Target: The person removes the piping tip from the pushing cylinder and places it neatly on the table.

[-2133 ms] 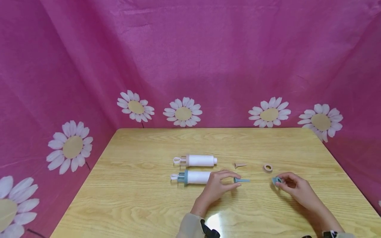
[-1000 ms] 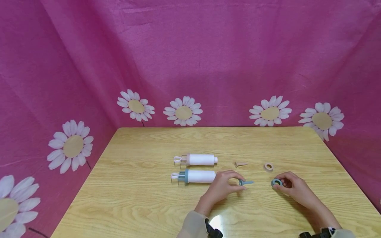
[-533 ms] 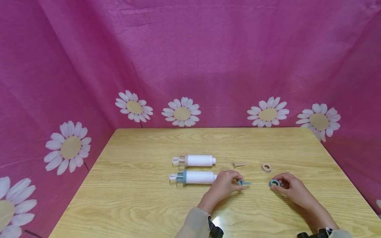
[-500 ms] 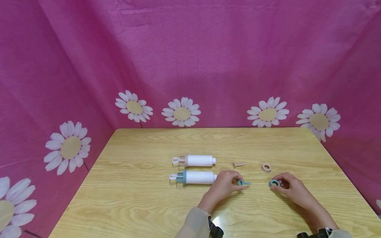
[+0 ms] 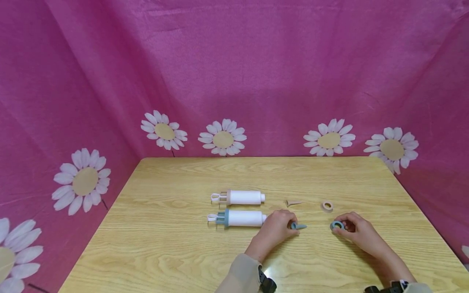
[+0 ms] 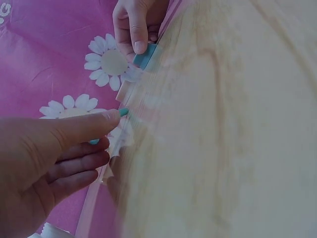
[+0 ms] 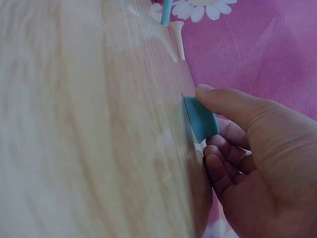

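Note:
In the head view, my left hand (image 5: 275,228) pinches a small teal cone-shaped nozzle (image 5: 298,226) at its wide end, the thin tip pointing right. The left wrist view shows only bits of the teal nozzle (image 6: 124,112) past the thumb. My right hand (image 5: 360,232) holds a teal ring-shaped cap (image 5: 332,228) by its right side, its opening upward. Thumb and fingers grip this teal cap (image 7: 202,119) at the table surface in the right wrist view. Left of my left hand lies a white syringe-like dispenser (image 5: 245,218) with a teal collar, its right end partly behind the hand.
A matching white dispenser (image 5: 244,197) with a beige collar lies farther back. Right of it are a beige nozzle (image 5: 293,202) and a beige ring cap (image 5: 327,206). The wooden table (image 5: 165,244) ends at a pink flowered curtain (image 5: 271,81).
My left hand has shifted a little right and its fingers have drawn in around the teal nozzle. The teal cap, tilted in my right hand at first, now sits flatter.

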`<state>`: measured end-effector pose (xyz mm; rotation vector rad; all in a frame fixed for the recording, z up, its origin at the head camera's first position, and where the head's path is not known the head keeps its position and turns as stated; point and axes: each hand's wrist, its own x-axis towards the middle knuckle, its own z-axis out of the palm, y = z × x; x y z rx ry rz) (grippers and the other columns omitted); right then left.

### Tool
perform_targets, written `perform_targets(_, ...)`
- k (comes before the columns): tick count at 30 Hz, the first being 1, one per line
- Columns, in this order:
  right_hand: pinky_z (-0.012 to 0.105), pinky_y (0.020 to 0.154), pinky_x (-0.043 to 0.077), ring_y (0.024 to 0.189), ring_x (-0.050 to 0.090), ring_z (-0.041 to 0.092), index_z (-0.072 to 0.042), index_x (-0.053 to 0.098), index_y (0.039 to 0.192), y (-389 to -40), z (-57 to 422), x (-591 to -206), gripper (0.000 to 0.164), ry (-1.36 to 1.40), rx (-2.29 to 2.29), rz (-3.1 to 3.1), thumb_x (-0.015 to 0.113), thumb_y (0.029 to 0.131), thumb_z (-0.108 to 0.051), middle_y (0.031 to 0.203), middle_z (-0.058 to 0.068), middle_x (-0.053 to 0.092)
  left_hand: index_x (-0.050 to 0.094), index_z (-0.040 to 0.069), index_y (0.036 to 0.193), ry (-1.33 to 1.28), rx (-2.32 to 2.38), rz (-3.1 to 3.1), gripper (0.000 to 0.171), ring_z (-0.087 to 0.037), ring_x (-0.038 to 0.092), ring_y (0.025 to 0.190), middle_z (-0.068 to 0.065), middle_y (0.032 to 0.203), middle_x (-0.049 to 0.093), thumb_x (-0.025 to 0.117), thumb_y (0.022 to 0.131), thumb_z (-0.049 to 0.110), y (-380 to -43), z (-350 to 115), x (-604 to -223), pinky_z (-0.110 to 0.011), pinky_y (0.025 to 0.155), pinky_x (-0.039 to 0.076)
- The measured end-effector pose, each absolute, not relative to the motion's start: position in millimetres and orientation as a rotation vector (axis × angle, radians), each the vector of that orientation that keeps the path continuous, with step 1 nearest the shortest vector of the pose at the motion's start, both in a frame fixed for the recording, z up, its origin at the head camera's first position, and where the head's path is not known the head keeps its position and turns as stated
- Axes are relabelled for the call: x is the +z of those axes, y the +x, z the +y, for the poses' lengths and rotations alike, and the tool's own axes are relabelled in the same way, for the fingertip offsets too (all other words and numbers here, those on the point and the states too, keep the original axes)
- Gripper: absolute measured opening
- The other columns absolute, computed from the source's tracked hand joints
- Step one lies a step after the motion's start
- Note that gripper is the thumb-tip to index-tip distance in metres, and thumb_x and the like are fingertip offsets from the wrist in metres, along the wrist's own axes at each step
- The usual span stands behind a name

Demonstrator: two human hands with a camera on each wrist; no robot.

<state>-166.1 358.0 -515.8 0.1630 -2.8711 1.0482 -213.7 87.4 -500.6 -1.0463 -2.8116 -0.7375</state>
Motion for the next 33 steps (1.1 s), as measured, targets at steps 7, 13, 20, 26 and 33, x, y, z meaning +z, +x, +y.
perform_targets(7,0.017,0.06,0.041,0.072,0.042,-0.004,-0.004,0.066,0.102,-165.8,358.2,-514.8,0.027,0.147,1.04,-2.888,0.077,0.084,-0.02,0.088,0.002,0.054,0.071,0.018,0.085,-1.064,-0.633,-2.782,0.016,0.002,0.048,0.068,0.01,0.081,0.067,0.081,0.08,0.03,-213.6,88.0,-502.8,-0.008,0.06,0.038)
perform_targets(13,0.018,0.06,0.039,0.072,0.041,-0.004,-0.003,0.066,0.102,-165.0,358.4,-513.8,0.025,0.168,1.01,-2.869,0.077,0.084,-0.018,0.087,0.001,0.054,0.073,0.018,0.086,-1.08,-0.495,-2.746,0.017,0.0,0.051,0.069,0.01,0.082,0.069,0.08,0.081,0.033,-213.0,89.1,-502.5,-0.009,0.06,0.041)
perform_targets(20,0.018,0.059,0.039,0.071,0.04,-0.004,-0.003,0.066,0.101,-165.2,358.7,-513.8,0.024,0.186,0.999,-2.843,0.077,0.084,-0.016,0.086,0.0,0.053,0.074,0.018,0.087,-1.087,-0.464,-2.726,0.018,0.0,0.052,0.07,0.01,0.083,0.07,0.08,0.08,0.034,-214.4,90.2,-503.9,-0.009,0.061,0.041)
perform_targets(26,0.018,0.059,0.039,0.071,0.041,-0.004,-0.003,0.066,0.101,-168.6,358.5,-514.7,0.025,0.193,1.012,-2.857,0.077,0.083,-0.017,0.086,0.001,0.053,0.074,0.017,0.086,-1.074,-0.515,-2.735,0.018,0.0,0.05,0.069,0.01,0.081,0.07,0.08,0.079,0.033,-215.9,88.9,-504.9,-0.009,0.061,0.04)
perform_targets(33,0.017,0.061,0.042,0.072,0.044,-0.005,-0.005,0.066,0.103,-171.9,359.1,-514.5,0.026,0.208,1.068,-2.846,0.076,0.085,-0.022,0.087,0.0,0.054,0.073,0.017,0.084,-1.062,-0.593,-2.718,0.021,0.0,0.052,0.071,0.01,0.082,0.069,0.082,0.078,0.034,-218.1,85.8,-509.4,-0.008,0.063,0.041)
